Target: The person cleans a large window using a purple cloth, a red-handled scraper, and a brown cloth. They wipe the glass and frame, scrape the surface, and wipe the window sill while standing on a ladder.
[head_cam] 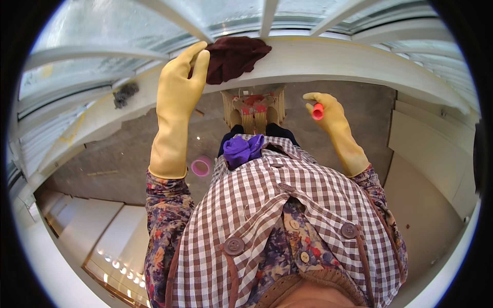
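My left hand (181, 81), in a yellow rubber glove, is raised at the window sill. Its fingers and thumb close on the left edge of a crumpled dark maroon cloth (237, 57), which lies along the sill against the window frame. The far side of that grip is hidden. My right hand (329, 111), gloved the same way, is lower and apart from the sill. A red cylindrical handle (318, 111) is in it, with its round end towards me; the rest of the tool cannot be seen.
I stand on a raised step support (255, 109) with a red top. A bunched purple cloth (242, 151) sticks out at my checked apron's front. A pink bucket (201, 166) stands on the grey floor (131, 154). A dark grey clump (126, 95) rests on the sill (316, 59); window bars (268, 17) rise beyond.
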Motion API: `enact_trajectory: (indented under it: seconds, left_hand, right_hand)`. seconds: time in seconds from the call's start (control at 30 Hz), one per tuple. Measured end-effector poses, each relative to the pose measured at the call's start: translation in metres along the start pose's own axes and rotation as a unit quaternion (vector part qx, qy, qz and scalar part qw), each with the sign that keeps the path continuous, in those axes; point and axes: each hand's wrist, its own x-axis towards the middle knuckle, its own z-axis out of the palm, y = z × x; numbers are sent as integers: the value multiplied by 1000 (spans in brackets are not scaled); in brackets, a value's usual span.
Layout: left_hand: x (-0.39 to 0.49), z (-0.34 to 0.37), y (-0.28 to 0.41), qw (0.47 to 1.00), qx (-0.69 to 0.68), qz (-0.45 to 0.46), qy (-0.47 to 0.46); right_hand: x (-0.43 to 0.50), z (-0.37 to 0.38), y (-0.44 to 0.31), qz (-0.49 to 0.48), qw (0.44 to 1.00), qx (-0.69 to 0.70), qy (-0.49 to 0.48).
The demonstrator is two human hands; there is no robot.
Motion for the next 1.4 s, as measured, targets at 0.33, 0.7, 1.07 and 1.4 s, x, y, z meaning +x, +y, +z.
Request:
enact_trajectory:
  seconds: [0.33, 0.7, 1.07, 1.4]
  left_hand:
    - [-133, 15, -44, 971, -180, -144, -56]
    - [-217, 157, -157, 911, -55, -355, -200]
    - [-212, 262, -71, 854, -133, -421, -274]
    - [-192, 330, 21, 849, -3, -445, -286]
  right_hand:
    - [20, 25, -32, -105, 946, -156, -263]
    - [55, 61, -36, -151, 917, -217, -297]
    - [100, 105, -49, -135, 948, -124, -261]
    - [94, 95, 42, -147, 985, -66, -54]
